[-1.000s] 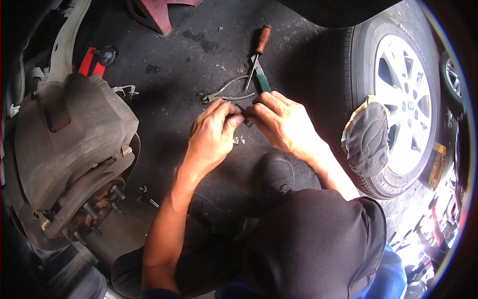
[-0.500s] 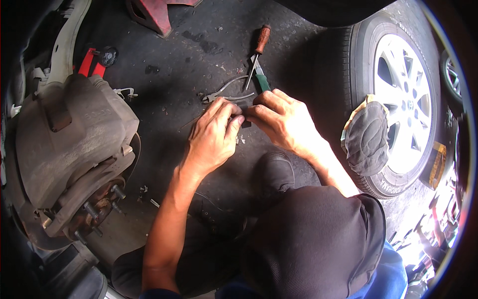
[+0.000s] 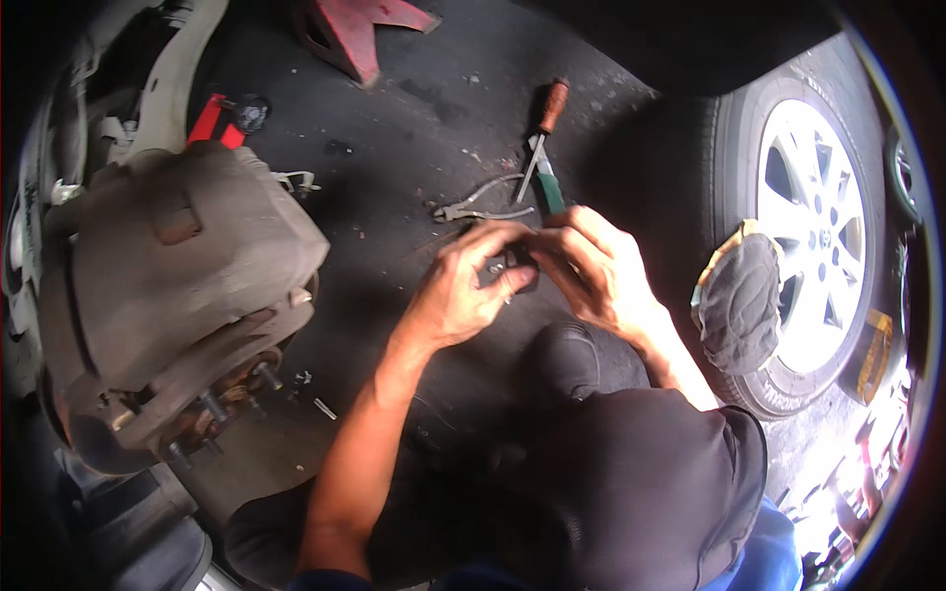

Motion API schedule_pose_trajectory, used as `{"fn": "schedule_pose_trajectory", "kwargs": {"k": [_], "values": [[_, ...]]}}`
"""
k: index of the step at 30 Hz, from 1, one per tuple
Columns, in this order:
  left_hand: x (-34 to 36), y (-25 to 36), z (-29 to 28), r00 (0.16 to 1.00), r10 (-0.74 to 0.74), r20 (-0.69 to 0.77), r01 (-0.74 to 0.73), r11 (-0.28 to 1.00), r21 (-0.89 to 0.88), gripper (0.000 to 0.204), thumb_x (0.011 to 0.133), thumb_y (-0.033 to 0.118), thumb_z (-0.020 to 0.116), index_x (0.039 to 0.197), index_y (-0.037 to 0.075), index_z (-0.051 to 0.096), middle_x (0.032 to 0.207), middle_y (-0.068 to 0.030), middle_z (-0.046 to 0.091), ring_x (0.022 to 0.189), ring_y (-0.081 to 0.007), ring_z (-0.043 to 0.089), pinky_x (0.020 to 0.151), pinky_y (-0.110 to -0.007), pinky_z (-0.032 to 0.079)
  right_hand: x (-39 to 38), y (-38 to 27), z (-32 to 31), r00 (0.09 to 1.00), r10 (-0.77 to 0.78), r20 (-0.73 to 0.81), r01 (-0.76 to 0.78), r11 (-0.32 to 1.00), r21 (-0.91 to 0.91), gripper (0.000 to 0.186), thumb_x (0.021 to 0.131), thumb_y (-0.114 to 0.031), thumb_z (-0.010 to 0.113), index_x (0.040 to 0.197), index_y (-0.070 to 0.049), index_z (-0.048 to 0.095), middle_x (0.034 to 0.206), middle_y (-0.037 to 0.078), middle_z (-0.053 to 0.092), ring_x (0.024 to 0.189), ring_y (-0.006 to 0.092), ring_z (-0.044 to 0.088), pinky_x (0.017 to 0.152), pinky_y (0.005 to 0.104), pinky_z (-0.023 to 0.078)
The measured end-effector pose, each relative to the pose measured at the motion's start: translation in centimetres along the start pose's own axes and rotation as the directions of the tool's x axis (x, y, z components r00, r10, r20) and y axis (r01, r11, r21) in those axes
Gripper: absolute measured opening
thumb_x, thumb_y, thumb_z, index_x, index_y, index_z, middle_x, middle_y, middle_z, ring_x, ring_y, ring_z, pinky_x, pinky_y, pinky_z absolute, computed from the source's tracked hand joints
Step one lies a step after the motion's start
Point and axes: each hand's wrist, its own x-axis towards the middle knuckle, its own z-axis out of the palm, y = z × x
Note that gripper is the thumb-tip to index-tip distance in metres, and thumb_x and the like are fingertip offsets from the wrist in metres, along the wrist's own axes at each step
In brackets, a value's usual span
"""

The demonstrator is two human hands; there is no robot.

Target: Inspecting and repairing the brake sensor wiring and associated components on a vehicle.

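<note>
Both hands meet over the dark floor (image 3: 394,118): the left hand (image 3: 463,291) and right hand (image 3: 591,271) have their fingers pinched together on a small dark part (image 3: 512,268), too hidden to identify. The wheel (image 3: 808,217) is already off, lying right; the brake assembly (image 3: 168,286) stands bare at left. Pliers (image 3: 478,205) and a screwdriver (image 3: 544,133) lie just beyond, so refitting looks not yet begun.

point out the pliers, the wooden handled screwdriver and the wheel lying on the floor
pliers (image 3: 480,204): head view, on the bare metal handles near the pivot
wooden handled screwdriver (image 3: 554,103): head view, on the brown handle
wheel (image 3: 816,217): head view, on the silver rim's spokes
</note>
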Motion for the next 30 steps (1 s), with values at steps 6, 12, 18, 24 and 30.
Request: {"fn": "schedule_pose_trajectory", "kwargs": {"k": [6,12,18,24,30], "values": [[0.1,2.1,0.2,0.986,0.110,-0.123,-0.102,0.992,0.068,0.033,0.094,0.009,0.082,0.123,-0.001,0.073,0.127,-0.0150,0.076,0.120,-0.0300,0.073,0.104,-0.041,0.057,0.0,-1.4,-0.9,0.989,0.147,0.010,-0.147,0.980,0.132,0.023,0.087,0.003,0.081,0.106,0.000,0.070,0.100,0.014,0.068,0.086,0.0328,0.072,0.071,0.0424,0.059],[0.2,3.7,-0.9,0.937,0.247,-0.246,-0.190,0.954,0.234,0.015,0.092,0.006,0.082,0.104,0.002,0.073,0.109,-0.0114,0.074,0.106,-0.0300,0.072,0.094,-0.041,0.057,1.4,-1.6,-1.4,0.988,0.147,0.052,-0.152,0.982,0.111,0.020,0.085,0.002,0.081,0.101,0.000,0.069,0.098,0.015,0.067,0.089,0.0350,0.071,0.075,0.0427,0.058],[0.3,4.4,-0.5,0.945,0.210,-0.252,-0.147,0.958,0.247,0.013,0.093,0.009,0.081,0.102,0.003,0.074,0.110,-0.0112,0.072,0.107,-0.0311,0.071,0.094,-0.042,0.057,1.5,-1.7,-2.0,0.986,0.147,0.073,-0.153,0.984,0.091,0.021,0.085,0.000,0.082,0.101,-0.001,0.069,0.095,0.014,0.066,0.086,0.0347,0.069,0.073,0.0442,0.056],[0.2,4.5,-0.6,0.954,0.221,-0.203,-0.142,0.929,0.343,0.012,0.094,0.008,0.079,0.100,0.001,0.073,0.106,-0.0129,0.071,0.104,-0.0323,0.070,0.091,-0.043,0.056,1.4,-1.9,-2.0,0.983,0.171,0.066,-0.176,0.981,0.085,0.019,0.086,-0.002,0.082,0.101,-0.003,0.070,0.094,0.012,0.065,0.085,0.0331,0.068,0.072,0.0435,0.056],[0.3,4.6,-0.1,0.961,0.125,-0.245,-0.028,0.931,0.365,0.010,0.099,0.006,0.073,0.103,-0.002,0.070,0.106,-0.0141,0.069,0.094,-0.0316,0.071,0.082,-0.040,0.057,1.0,-1.3,-1.1,0.997,0.078,-0.014,-0.078,0.996,-0.038,0.031,0.086,-0.009,0.083,0.114,-0.007,0.071,0.097,0.009,0.062,0.084,0.0284,0.068,0.071,0.0405,0.057]]}}
